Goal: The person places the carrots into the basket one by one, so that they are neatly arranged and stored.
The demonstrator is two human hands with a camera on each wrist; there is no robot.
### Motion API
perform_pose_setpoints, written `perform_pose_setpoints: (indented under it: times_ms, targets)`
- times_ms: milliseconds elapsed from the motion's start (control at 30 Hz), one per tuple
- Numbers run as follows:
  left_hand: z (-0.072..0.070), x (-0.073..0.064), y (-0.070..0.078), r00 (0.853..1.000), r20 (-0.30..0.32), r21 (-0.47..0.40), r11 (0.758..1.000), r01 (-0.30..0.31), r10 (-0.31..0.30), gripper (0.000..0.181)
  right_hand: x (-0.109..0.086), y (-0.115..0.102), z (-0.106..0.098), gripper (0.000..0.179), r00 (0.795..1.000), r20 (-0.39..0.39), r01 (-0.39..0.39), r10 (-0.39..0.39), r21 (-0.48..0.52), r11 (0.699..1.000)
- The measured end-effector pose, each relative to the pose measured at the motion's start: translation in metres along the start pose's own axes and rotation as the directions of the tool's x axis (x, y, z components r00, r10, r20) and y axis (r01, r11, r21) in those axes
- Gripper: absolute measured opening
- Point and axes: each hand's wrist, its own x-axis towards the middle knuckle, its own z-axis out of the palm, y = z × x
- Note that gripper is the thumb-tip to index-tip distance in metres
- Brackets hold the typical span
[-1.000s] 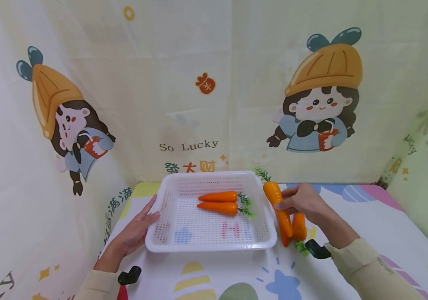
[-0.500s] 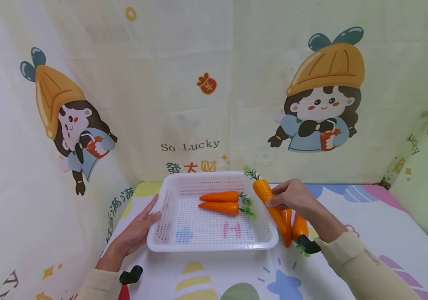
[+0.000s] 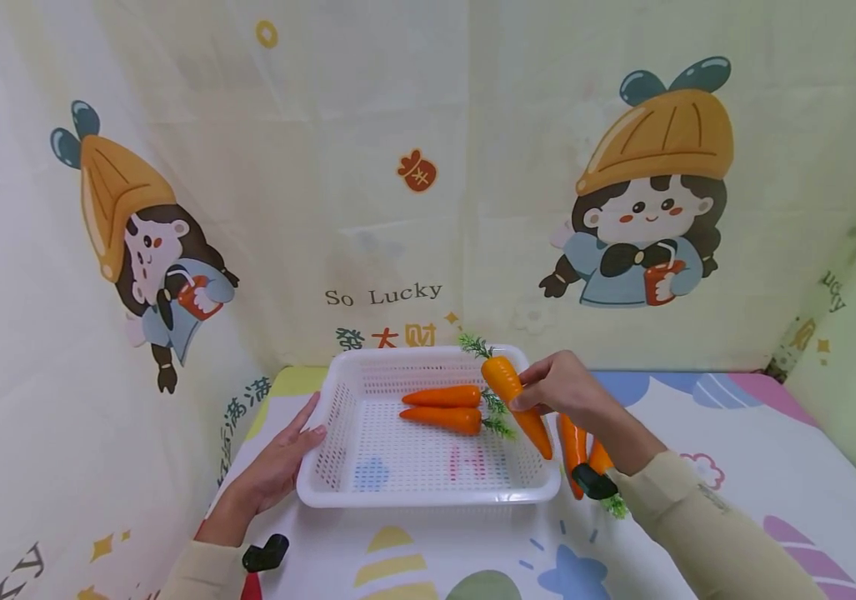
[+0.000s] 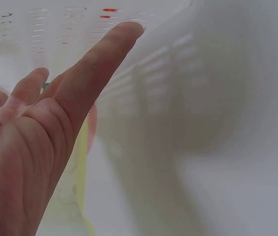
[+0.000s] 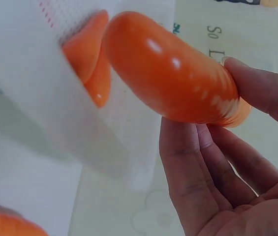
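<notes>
My right hand (image 3: 566,390) pinches an orange toy carrot (image 3: 504,380) between thumb and fingers. It hangs tilted over the right side of a white plastic basket (image 3: 428,499), leafy green top pointing up and left. In the right wrist view the same carrot (image 5: 173,73) lies between the thumb and the fingertips. Inside the basket, an upper carrot (image 3: 443,396) and a lower carrot (image 3: 441,419) lie side by side, tips to the left. My left hand (image 3: 277,467) rests against the basket's left wall with straight fingers; its thumb (image 4: 104,59) is at the slotted side.
To the right of the basket, one carrot (image 3: 572,442) and another carrot (image 3: 600,457) lie on the patterned tabletop (image 3: 743,467), partly covered by my right wrist and its black camera mount (image 3: 594,481). A printed cloth wall (image 3: 503,208) stands close behind the basket.
My right hand has carried the carrot leftward from above the table carrots to over the basket's right side. The left hand stays at the basket, and the two carrots inside lie as before.
</notes>
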Motion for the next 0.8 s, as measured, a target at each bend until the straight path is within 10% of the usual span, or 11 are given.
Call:
perform_pose_setpoints:
  times_ms: [800]
  targets:
    - [-0.002,0.000,0.000,1.000,0.017,0.025,1.000,-0.001,0.000,0.076,0.023,-0.013,0.034,0.037,0.994,0.050,0.100,-0.099,-0.019,0.995]
